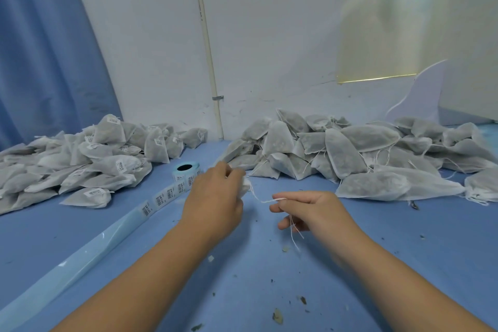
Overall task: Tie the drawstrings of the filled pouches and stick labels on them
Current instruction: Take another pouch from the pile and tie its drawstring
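Note:
My left hand [215, 197] grips the neck of a white filled pouch [244, 186], which it mostly hides. A white drawstring [260, 198] runs from the pouch to my right hand [310, 210], which pinches it between thumb and fingers; the loose ends dangle below that hand. A pile of unlabelled pouches [350, 153] with loose strings lies at the back right. A pile of labelled pouches [89, 162] lies at the back left. The label roll [186, 170] stands just left of my left hand, its strip of barcode labels [159, 198] trailing toward the near left.
The work surface is a blue table [256, 277] dotted with small bits of dried herb. The empty backing strip [67, 264] runs to the near-left edge. A white wall with a pipe [207, 48] stands behind, a blue curtain [40, 48] at left.

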Available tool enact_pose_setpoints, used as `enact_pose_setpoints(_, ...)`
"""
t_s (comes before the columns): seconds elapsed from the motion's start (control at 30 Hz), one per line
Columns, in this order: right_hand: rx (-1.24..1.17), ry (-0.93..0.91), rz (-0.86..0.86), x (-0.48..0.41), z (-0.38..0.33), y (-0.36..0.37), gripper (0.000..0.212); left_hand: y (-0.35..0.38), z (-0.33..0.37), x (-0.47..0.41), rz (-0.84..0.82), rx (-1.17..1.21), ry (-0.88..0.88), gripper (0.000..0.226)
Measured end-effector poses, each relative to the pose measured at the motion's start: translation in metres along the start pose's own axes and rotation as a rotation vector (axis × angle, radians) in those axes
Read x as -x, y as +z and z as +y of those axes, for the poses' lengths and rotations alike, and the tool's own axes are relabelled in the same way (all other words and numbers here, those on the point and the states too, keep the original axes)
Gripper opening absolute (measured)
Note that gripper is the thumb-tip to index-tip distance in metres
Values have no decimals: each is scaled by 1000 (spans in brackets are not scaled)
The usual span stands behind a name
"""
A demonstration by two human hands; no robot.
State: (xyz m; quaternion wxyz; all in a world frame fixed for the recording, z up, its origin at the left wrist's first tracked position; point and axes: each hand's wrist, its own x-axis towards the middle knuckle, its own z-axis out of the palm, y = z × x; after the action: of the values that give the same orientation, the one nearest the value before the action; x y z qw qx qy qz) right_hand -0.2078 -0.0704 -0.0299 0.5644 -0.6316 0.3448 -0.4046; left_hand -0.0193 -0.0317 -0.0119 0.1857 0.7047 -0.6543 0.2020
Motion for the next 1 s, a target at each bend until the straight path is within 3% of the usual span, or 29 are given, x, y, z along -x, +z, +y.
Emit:
enact_pose_setpoints(0.07,8,19,-3,-2,1,-3,13,8,2,1,-88,-26,74,62)
enact_pose_setpoints(0.17,18,10,8,-5,0,-10,11,22,11,13,-142,320,196,57)
enact_pose_setpoints(0.27,-5,-19,19,-8,-1,-18,11,34,24,26,-145,646,53,45)
enact_pose_setpoints(0.47,17,-69,23,-10,2,-19,15,47,30,23,-152,848,-149,6)
enact_pose_setpoints(0.6,42,-96,93,-14,5,-19,15,49,27,24,-136,984,-266,13)
enact_pose_setpoints(1.0,19,-169,171,-15,12,-8,16,26,29,32,-346,1172,-213,16)
